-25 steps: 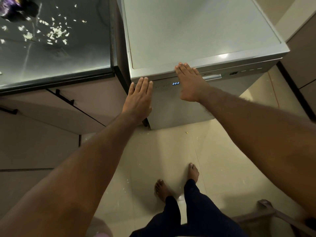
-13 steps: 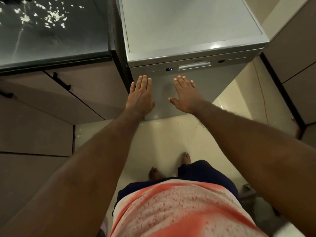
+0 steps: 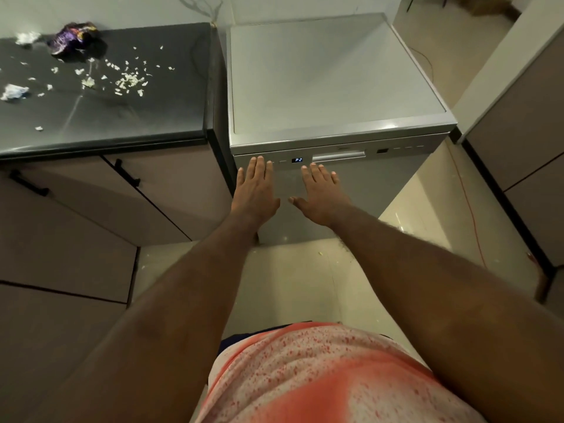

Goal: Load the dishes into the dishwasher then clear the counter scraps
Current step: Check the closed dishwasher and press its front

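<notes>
Counter: a dark glossy counter (image 3: 128, 120) is seen at the left, set close against the dishwasher's left side.
Paper: crumpled white paper (image 3: 13, 92) is seen near the counter's left edge.
Wrapper: a crumpled purple wrapper (image 3: 73, 36) is seen at the back of the counter, beyond the scraps.
Scraps: pale shreds (image 3: 128, 79) are scattered over the left and middle of the counter.
Cabinets: brown cabinet doors (image 3: 76, 209) with black bar handles are fitted below the counter.
Dishwasher: the silver dishwasher (image 3: 335, 87) is seen with its door shut; "P2" is lit on the display (image 3: 297, 160), and a handle recess (image 3: 338, 155) is set just right of it.
Left hand: the left hand (image 3: 254, 190) is laid flat on the upper door, fingers straight and together, tips at the control strip left of the display; nothing is held.
Right hand: the right hand (image 3: 320, 196) is laid flat just beside it, not touching it, fingers straight and slightly spread, tips just below the display; nothing is held.
Floor: a few pale bits are seen on the pale tiles (image 3: 290, 285) by the dishwasher's base.
Cable: an orange cable (image 3: 470, 209) is run along the floor to the right of the dishwasher.
</notes>
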